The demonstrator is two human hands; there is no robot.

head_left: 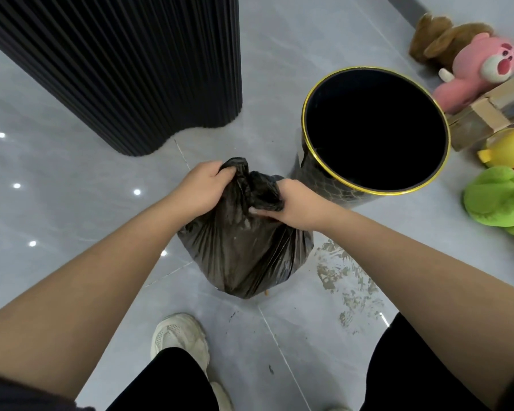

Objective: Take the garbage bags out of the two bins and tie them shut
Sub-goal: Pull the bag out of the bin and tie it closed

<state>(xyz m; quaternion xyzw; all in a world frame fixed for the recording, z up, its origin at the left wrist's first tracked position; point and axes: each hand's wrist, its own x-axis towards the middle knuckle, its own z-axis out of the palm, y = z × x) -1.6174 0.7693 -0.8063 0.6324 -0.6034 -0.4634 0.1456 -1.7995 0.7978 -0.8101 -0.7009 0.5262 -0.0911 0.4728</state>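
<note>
Head view puts the black garbage bag (244, 256) on the floor (72, 203) straight ahead of us, its long axis upright and its gathered neck pointing up at our hands. Our left hand (204, 185) is curled round one bunched tail of the neck on the far left. Our right hand (288, 203) pinches the other tail on the near right, thumb underneath. Both are equally close, with twisted plastic crossing between them, so we judge the knot is under way and wants the tails drawn apart sideways. Just beyond and to the right stands the gold-rimmed bin (318, 185), its inside dark and no liner over the rim; what lies at its bottom we cannot tell. No second bin is in view
</note>
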